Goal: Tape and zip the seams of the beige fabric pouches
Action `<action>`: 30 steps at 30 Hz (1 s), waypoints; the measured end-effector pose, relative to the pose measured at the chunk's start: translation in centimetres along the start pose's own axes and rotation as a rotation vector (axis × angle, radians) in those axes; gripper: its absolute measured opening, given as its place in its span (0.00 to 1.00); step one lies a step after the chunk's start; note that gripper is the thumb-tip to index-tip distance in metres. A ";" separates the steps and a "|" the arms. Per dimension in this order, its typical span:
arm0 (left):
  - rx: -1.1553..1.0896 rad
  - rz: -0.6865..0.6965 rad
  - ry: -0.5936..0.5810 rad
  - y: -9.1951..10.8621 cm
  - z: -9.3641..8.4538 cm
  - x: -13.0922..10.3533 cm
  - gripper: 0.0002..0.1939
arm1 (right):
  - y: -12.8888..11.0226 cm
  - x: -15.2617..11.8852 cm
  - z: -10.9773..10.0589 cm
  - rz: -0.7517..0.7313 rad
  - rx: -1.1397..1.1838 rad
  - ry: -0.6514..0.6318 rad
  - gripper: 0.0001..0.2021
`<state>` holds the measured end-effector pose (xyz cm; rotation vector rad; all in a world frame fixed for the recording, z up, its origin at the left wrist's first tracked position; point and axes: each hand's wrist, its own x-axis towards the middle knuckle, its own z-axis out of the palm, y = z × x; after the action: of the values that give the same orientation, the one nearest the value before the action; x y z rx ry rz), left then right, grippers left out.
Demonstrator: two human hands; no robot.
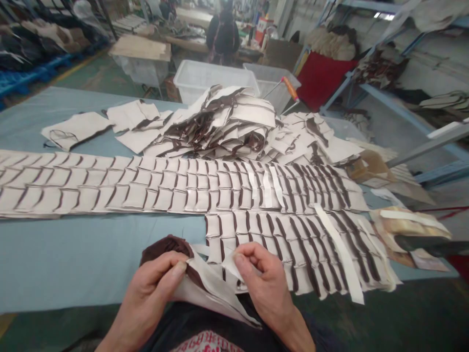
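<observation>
My left hand (154, 286) and my right hand (262, 278) both pinch one cream fabric piece with dark brown trim (205, 283) at the near edge of the blue table (73, 259). The piece hangs partly over my lap. Just beyond my right hand lie overlapping rows of the same cream pieces (293, 244), laid flat like shingles. A longer band of such rows (146, 186) stretches across the table to the left. Behind them rises a loose heap of the pieces (227, 122).
White paper strips (340, 254) lie across the rows at right. Two clear plastic bins (205, 76) stand past the table's far edge, with a tool's orange handle (290, 88) beside them. A person in dark clothes (223, 34) works far back. Blue shelving (403, 112) stands at right.
</observation>
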<state>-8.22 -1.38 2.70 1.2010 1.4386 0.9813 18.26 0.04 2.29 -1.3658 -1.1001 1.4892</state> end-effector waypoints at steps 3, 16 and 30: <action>-0.010 0.067 -0.073 0.4 0.1 1.5 0.26 | -2.0 -3.4 -0.3 0.115 -0.019 -0.355 0.20; -0.150 0.053 -0.151 3.6 1.8 1.7 0.34 | -7.3 -0.9 3.4 -0.751 -0.485 0.091 0.12; -0.248 -0.085 -0.164 1.8 2.1 0.5 0.31 | -5.5 -0.8 3.8 -0.497 -0.402 0.120 0.11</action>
<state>-5.83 -0.56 3.90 1.0064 1.1914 0.9483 14.55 0.53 7.92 -1.2920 -1.5793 0.8457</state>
